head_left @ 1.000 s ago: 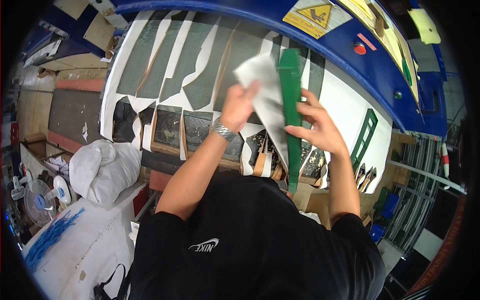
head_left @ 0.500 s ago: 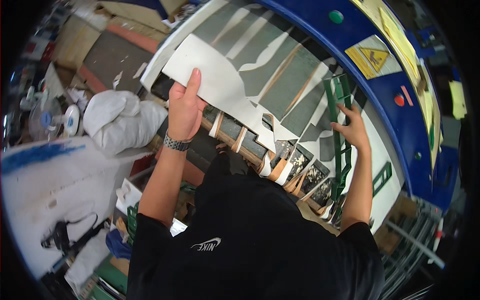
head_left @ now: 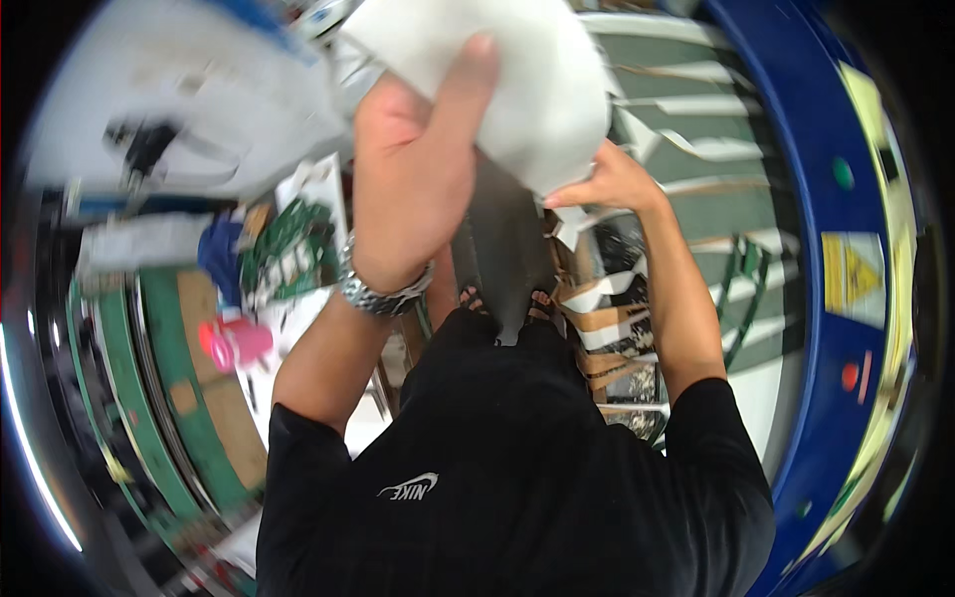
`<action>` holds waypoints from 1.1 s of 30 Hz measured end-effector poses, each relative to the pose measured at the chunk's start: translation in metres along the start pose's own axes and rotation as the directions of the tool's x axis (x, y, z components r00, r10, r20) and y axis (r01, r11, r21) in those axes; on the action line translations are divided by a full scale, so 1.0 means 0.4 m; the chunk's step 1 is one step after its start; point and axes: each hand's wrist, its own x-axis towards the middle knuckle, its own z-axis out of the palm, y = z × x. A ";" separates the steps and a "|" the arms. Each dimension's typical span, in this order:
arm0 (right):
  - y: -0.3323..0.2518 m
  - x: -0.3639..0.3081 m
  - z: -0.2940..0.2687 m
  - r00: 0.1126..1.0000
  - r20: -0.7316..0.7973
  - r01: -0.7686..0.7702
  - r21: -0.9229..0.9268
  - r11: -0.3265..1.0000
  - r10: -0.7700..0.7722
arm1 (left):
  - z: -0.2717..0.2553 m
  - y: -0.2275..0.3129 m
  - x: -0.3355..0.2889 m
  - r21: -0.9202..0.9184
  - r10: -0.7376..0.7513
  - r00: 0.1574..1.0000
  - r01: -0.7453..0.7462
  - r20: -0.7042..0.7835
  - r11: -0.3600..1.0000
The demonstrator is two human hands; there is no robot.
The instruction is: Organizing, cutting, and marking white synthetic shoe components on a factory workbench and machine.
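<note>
A white leather-like sheet (head_left: 537, 80) with a curved edge is raised in front of me, blurred by motion. My left hand (head_left: 418, 189) grips it, thumb on top and fingers underneath. At the sheet's lower corner, my right hand (head_left: 612, 184) pinches the edge; part of its fingers is hidden behind the sheet. To the right, a green open frame (head_left: 741, 289) lies on the grey-green work surface (head_left: 711, 139) among white cut strips. White and tan strips (head_left: 607, 318) hang over the near edge of that surface, below my right forearm.
A blue machine beam (head_left: 796, 129) with coloured buttons and a yellow warning label curves along the right. To the left are a white panel (head_left: 189, 80), green frames (head_left: 298, 244), a pink object (head_left: 239, 343) and a green-edged rack (head_left: 164, 378). My feet show below on the floor.
My view and body have turned left, away from the machine. The sheet has come up and over with my left hand. My right hand has left the green frame and taken the sheet's corner.
</note>
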 end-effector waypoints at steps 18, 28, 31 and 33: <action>-0.003 0.583 1.245 0.260 0.893 0.162 -0.416 0.895 0.368 | -0.792 -0.015 -1.583 -0.064 -0.085 -0.218 -0.101 -0.972 0.993; -0.016 0.803 2.388 -0.159 0.917 0.970 0.074 0.233 0.366 | -0.714 -0.490 -1.637 -0.487 -0.594 -0.078 -0.492 -0.801 0.721; 0.045 0.755 2.586 -0.258 0.894 0.964 0.210 0.166 0.367 | -0.793 -0.568 -1.554 -0.463 -0.612 -0.085 -0.573 -0.786 0.676; 0.098 0.738 2.670 -0.225 0.882 0.973 0.179 0.147 0.415 | -0.847 -0.606 -1.526 -0.461 -0.694 -0.189 -0.623 -0.695 0.631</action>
